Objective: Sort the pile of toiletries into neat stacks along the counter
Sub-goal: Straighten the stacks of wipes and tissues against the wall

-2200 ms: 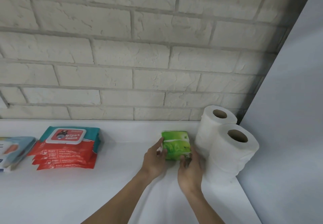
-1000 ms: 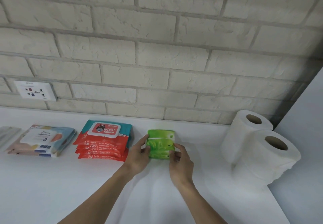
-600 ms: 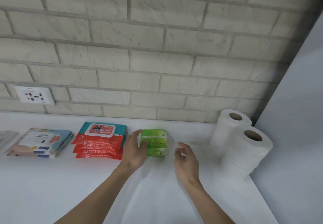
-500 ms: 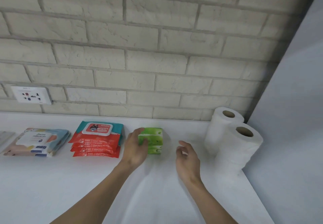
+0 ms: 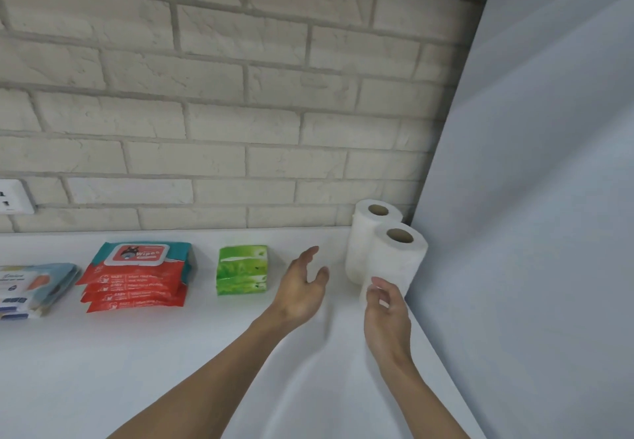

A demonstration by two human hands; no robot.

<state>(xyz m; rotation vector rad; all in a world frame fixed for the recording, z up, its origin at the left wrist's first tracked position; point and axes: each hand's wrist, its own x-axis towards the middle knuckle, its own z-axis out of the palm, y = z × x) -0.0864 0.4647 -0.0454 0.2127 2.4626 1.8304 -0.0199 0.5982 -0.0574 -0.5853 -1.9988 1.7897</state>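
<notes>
Done: red plastic wipes packs (image 5: 137,275), green plastic tissue packs (image 5: 242,270) stacked.
To do: white paper rolls (image 5: 394,260), prob.
L hand (image 5: 302,287): spread, empty.
R hand (image 5: 386,305): loosely curled, empty, by rolls.

Green tissue packs (image 5: 242,270): squared stack, lying flat. Red wipes packs (image 5: 137,275): flat stack just left of the green one, white lid on top. Blue-grey packs (image 5: 34,287): farther left, cut by frame edge. Toilet rolls (image 5: 394,263): two, white, upright, touching, well right of the green stack.

Two toilet rolls (image 5: 394,260) stand right of the green tissue stack (image 5: 242,270). Left of that stack lie four red wipes packs (image 5: 135,277), then several blue packs (image 5: 34,287).
</notes>
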